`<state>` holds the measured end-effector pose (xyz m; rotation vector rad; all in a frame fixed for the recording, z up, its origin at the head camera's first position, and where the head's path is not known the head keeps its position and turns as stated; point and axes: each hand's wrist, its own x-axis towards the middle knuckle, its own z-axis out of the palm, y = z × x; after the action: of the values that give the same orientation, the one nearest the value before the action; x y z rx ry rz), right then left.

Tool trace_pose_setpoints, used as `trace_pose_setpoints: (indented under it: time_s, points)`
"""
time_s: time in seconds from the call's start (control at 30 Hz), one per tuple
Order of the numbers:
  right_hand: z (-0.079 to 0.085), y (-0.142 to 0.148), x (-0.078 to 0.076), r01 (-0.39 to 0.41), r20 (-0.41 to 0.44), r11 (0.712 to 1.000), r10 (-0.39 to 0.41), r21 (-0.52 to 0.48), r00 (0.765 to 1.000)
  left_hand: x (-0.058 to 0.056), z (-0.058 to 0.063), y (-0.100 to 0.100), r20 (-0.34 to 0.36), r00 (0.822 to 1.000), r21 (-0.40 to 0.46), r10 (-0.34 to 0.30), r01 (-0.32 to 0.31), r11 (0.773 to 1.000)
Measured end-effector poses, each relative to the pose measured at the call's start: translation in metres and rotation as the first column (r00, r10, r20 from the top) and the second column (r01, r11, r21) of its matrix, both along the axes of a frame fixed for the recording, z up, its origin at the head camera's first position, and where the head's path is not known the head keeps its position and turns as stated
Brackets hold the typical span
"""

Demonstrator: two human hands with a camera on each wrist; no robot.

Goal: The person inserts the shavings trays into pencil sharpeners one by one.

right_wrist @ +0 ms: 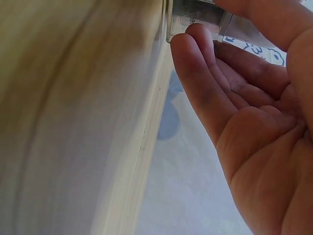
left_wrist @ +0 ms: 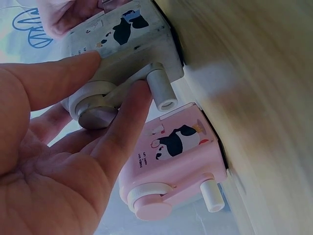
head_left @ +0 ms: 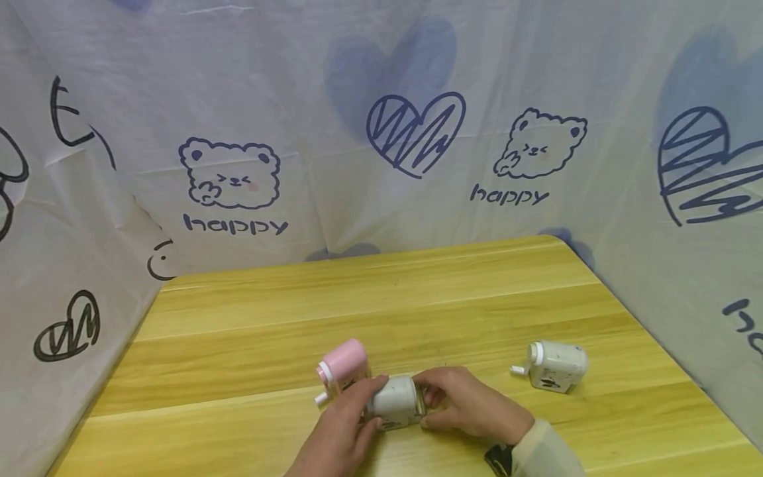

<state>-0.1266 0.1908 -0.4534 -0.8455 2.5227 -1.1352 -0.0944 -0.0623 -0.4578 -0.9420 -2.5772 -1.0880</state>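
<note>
A grey-white hand-crank pencil sharpener [head_left: 395, 400] with a panda print is between both hands at the front of the table. My left hand [head_left: 346, 424] grips its crank end, thumb on one side and fingers by the crank [left_wrist: 161, 88]. At the opposite end, my right hand [head_left: 471, 404] pinches the clear drawer end [right_wrist: 195, 14] between thumb and fingers; the upper part of that grip is cut off in the right wrist view. Close beside the left hand stands a pink pencil sharpener [head_left: 346, 363] with a white crank handle [left_wrist: 212, 196].
Another grey pencil sharpener [head_left: 558, 366] stands to the right, its crank pointing left. The wooden table [head_left: 381, 305] is enclosed by a white cloth [head_left: 322, 119] printed with hearts and bears. A dark band [head_left: 499, 458] is at the right wrist.
</note>
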Motion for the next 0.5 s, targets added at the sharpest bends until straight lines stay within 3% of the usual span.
trace_pose_setpoints:
  time_s: [0.5]
  points:
    - [-0.0015,-0.0001,0.0004,0.003,-0.021,1.0,-0.003,0.015,1.0,0.0003,0.0012,-0.0011,0.028,1.0,-0.021,-0.01,0.011,1.0]
